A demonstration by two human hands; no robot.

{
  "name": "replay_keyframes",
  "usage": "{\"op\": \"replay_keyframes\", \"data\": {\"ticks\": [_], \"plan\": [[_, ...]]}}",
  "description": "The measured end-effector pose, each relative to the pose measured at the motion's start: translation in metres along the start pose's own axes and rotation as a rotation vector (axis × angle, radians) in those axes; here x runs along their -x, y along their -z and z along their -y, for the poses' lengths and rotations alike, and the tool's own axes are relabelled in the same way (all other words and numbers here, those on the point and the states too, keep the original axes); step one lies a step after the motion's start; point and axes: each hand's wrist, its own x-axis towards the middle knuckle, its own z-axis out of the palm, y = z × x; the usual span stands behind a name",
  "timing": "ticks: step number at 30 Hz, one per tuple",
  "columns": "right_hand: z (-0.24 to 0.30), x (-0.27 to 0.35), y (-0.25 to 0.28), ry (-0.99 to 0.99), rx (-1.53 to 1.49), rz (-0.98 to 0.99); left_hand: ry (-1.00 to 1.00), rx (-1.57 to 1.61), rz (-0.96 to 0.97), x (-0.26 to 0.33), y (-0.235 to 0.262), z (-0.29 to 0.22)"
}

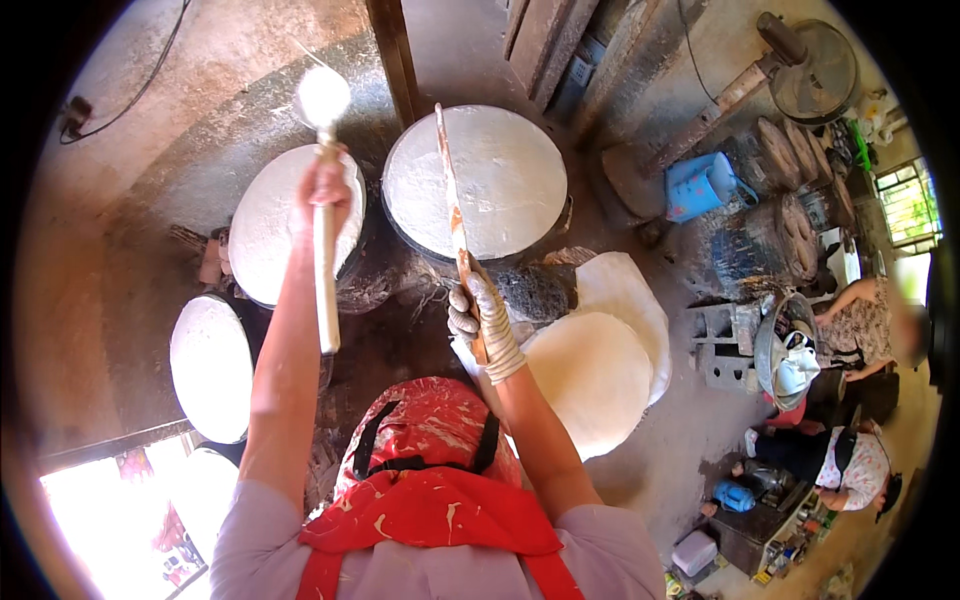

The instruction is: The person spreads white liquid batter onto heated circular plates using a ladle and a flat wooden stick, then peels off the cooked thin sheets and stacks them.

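The left hand [325, 190], bare, is closed around the pale handle of a ladle-like tool [327, 270], gripping it near the round white head; the handle runs almost straight fore and aft, its butt end pointing back toward the wearer and its head showing beyond the far edge of the left round pan [265, 235]. The right hand [485, 320], in a glove, is wrapped around the near end of a long wooden stick [455, 210], with only a short stub emerging below the grip. The key relation is between that stick and the middle round pan [520, 185], which lies directly ahead of the right hand and slightly to the right of the stick's line: the stick's long axis points away from the wearer, leaning a little left, crossing the pan's left half so that its tip shows at the far edge. Whether it touches the white surface cannot be told from above. The right hand, just outside the pan's near edge, holds the tool in line with it, while the left hand appears over the right-hand part of the left pan. A third white-topped pan [207, 365] stands nearer on the left, outside the left forearm. Just right of the gloved hand lie large pale round sheets [595, 370], overlapping, with a dark lump [535, 290] between their far-left edge and the middle pan's near edge.
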Motion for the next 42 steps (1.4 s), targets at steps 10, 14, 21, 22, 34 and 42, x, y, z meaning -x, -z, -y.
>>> {"op": "replay_keyframes", "data": {"ticks": [10,14,21,22,34,42], "plan": [[0.035,0.034,0.018,-0.127,-0.062,0.06,0.054,-0.01,0.203,0.03,-0.053,0.004],[0.028,0.028,0.025,-0.153,-0.017,0.069,-0.014,-0.02,0.083,0.046,-0.001,-0.023],[0.025,0.02,0.039,-0.268,-0.04,0.105,0.019,0.26,0.187,0.078,-0.015,-0.025],[0.024,0.016,0.036,-0.275,-0.042,0.113,-0.018,0.249,0.236,0.086,-0.035,-0.026],[-0.045,-0.028,0.082,0.07,1.114,0.072,-0.062,0.208,-0.119,0.215,0.026,0.0],[-0.093,-0.042,0.095,0.217,1.163,0.092,-0.127,0.262,-0.208,0.262,0.053,0.016]]}}
